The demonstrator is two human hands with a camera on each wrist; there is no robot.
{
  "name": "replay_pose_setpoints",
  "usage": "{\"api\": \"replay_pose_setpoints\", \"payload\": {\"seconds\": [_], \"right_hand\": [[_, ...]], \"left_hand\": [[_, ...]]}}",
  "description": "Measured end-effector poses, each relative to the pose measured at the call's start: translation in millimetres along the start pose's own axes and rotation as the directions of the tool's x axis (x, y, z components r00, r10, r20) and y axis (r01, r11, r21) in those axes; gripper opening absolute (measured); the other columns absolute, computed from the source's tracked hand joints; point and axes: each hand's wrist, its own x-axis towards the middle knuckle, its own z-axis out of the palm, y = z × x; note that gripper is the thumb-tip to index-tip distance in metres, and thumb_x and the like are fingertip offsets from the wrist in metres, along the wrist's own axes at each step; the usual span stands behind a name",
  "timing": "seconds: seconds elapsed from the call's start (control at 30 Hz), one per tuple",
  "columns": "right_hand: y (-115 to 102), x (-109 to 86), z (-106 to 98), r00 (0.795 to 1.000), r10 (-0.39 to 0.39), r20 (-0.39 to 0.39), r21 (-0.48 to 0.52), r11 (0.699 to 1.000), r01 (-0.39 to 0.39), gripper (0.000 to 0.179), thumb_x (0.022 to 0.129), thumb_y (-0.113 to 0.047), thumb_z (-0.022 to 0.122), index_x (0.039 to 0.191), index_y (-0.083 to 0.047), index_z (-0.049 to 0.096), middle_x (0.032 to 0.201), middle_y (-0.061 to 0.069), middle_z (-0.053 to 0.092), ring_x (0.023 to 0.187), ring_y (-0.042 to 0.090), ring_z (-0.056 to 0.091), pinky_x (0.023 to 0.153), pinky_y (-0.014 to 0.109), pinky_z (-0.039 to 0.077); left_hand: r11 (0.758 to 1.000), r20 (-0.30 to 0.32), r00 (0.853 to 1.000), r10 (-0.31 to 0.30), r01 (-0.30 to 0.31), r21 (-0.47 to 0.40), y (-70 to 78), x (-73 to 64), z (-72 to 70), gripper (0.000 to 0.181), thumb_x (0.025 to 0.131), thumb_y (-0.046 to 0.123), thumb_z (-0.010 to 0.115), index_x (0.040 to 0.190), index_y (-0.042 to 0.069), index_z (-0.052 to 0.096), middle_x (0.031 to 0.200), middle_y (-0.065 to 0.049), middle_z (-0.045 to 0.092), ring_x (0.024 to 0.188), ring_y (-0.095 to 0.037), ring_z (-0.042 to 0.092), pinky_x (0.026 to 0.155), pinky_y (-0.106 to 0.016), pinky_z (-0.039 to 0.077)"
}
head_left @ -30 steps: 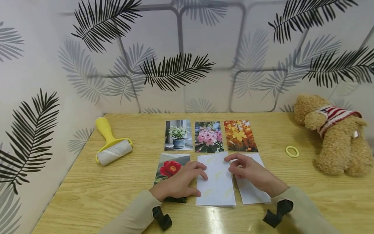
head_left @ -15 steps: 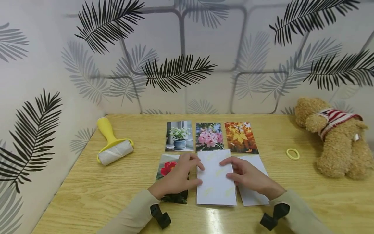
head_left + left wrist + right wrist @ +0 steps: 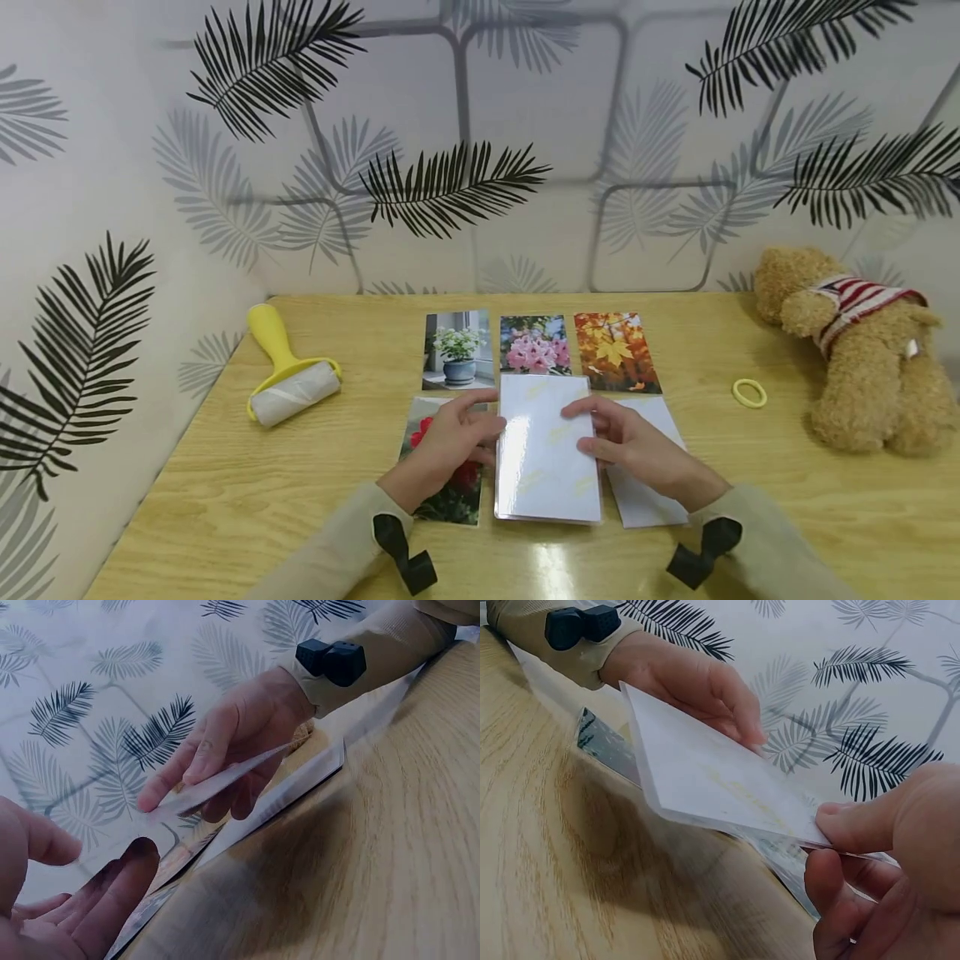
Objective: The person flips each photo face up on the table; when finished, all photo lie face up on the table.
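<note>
A photo card (image 3: pixel 547 454) is raised off the table, its white back with faint yellow marks facing up. My right hand (image 3: pixel 637 450) pinches its right edge, thumb (image 3: pixel 847 825) on top and fingers curled beneath. My left hand (image 3: pixel 446 446) is at the card's left edge, its thumb and fingers apart in the left wrist view; whether a fingertip touches the card is unclear. Under my left hand lies a red flower photo (image 3: pixel 457 492), partly covered. Another white-backed card (image 3: pixel 652 492) lies face down beneath my right hand.
Behind, in a row, lie a potted plant photo (image 3: pixel 457 350), a pink flower photo (image 3: pixel 535 343) and an autumn leaf photo (image 3: pixel 617 352). A yellow-handled lint roller (image 3: pixel 294 392) lies left. At right are a yellow ring (image 3: pixel 749 393) and a teddy bear (image 3: pixel 862 358).
The white-backed card has lifted off the table and shifted slightly left and up, overlapping the pink flower photo's lower edge. My left hand has drawn back a little from over the card.
</note>
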Motion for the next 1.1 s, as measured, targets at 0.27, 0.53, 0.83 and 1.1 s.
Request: {"api": "replay_pose_setpoints", "payload": {"seconds": [0.27, 0.53, 0.83, 1.1], "right_hand": [[3.6, -0.4, 2.9, 0.994, -0.018, -0.107, -0.137, 0.991, 0.004, 0.036, 0.091, -0.015, 0.067, 0.124, -0.005, 0.058, 0.093, 0.012, 0.053, 0.072, 0.010, 0.047, 0.061, 0.021, 0.041], [-1.5, -0.4, 21.6, 0.971, -0.232, -0.053, -0.381, 0.904, 0.195, 0.031, 0.091, -0.011, 0.065, 0.122, -0.011, 0.060, 0.085, 0.000, 0.054, 0.069, 0.006, 0.049, 0.060, 0.023, 0.045], [-7.0, -2.1, 29.0, 0.981, -0.179, 0.073, -0.239, 0.952, 0.191, 0.046, 0.101, -0.015, 0.049, 0.142, -0.002, 0.032, 0.106, 0.013, 0.055, 0.082, 0.012, 0.061, 0.066, 0.025, 0.051], [-11.7, -5.1, 26.9, 0.975, -0.207, 0.086, -0.170, 0.961, 0.219, 0.059, 0.105, -0.010, 0.036, 0.153, -0.010, 0.001, 0.112, 0.022, 0.052, 0.084, 0.022, 0.062, 0.076, 0.032, 0.053]], "left_hand": [[0.999, 0.010, 1.000, 0.023, -0.023, -0.040, -2.8, -0.9, 1.7, 0.045, 0.093, 0.003, 0.057, 0.137, 0.000, 0.045, 0.095, -0.012, 0.070, 0.066, -0.012, 0.066, 0.062, -0.027, 0.056], [0.997, 0.046, 0.998, 0.035, -0.032, -0.070, 3.3, -6.9, 3.7, 0.046, 0.096, 0.009, 0.056, 0.139, 0.003, 0.044, 0.106, -0.016, 0.065, 0.072, -0.014, 0.064, 0.060, -0.029, 0.056], [0.997, 0.127, 0.991, 0.035, -0.026, -0.072, 4.0, -8.7, 8.6, 0.047, 0.100, 0.028, 0.052, 0.140, 0.005, 0.045, 0.119, -0.018, 0.062, 0.084, -0.015, 0.067, 0.061, -0.028, 0.056], [0.994, 0.293, 0.952, 0.092, -0.069, -0.088, 2.1, -8.3, 13.8, 0.049, 0.104, 0.033, 0.039, 0.144, 0.005, 0.041, 0.136, -0.025, 0.051, 0.094, -0.014, 0.064, 0.067, -0.030, 0.055]]}}
